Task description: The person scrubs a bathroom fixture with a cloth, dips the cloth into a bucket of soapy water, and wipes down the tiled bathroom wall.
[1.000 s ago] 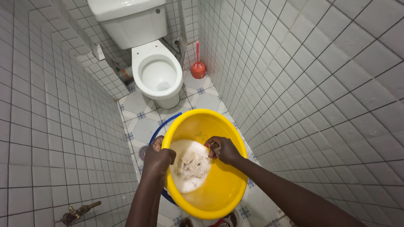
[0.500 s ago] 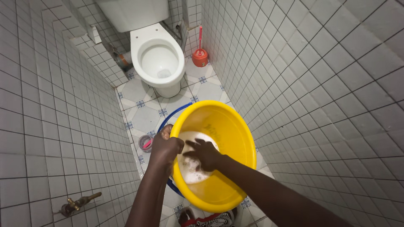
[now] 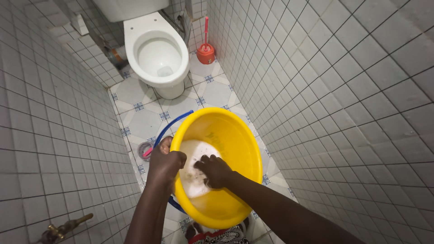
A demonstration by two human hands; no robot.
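A yellow plastic basin [image 3: 235, 144] is tilted towards me, with white soapy water [image 3: 192, 153] pooled at its lower left side. My left hand [image 3: 163, 163] grips the basin's left rim. My right hand [image 3: 212, 171] is inside the basin, fingers curled down into the foam; what it holds under the suds is hidden. A blue bucket rim [image 3: 169, 126] shows just behind and under the basin.
A white toilet [image 3: 156, 56] stands at the far end, with a red toilet brush holder [image 3: 205, 53] to its right. Tiled walls close in on both sides. A small cup with a pink item [image 3: 145, 150] sits on the floor; a brass tap [image 3: 58, 230] juts from the left wall.
My right hand moved from the basin's upper right side down and left into the foam. The view shifted, so the toilet sits higher and further left.
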